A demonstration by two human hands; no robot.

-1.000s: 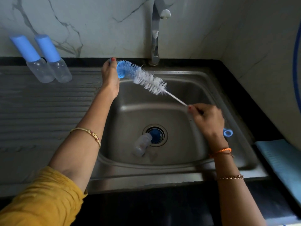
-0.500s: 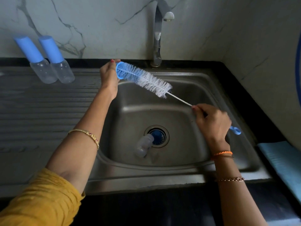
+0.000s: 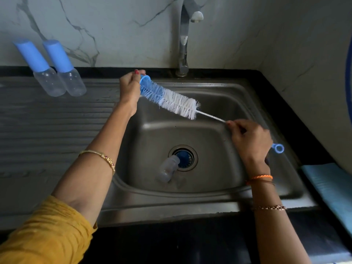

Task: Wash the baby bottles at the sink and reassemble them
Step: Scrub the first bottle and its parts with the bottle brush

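Lying in the sink (image 3: 219, 189) beside the drain (image 3: 185, 158) is 1 bottle (image 3: 168, 169). Above it, the left hand (image 3: 131, 88) pinches a blue ring (image 3: 145, 80) while the right hand (image 3: 250, 140) grips the brush (image 3: 171, 100) inside it. 2 capped bottles (image 3: 59, 73) stand on the drainboard (image 3: 47, 126).

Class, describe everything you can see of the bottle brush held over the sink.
The bottle brush has blue then white bristles on a twisted wire stem ending in a blue plastic loop. It slants above the sink. The right hand pinches the stem; the left hand holds a blue ring-shaped part at the bristle tip.
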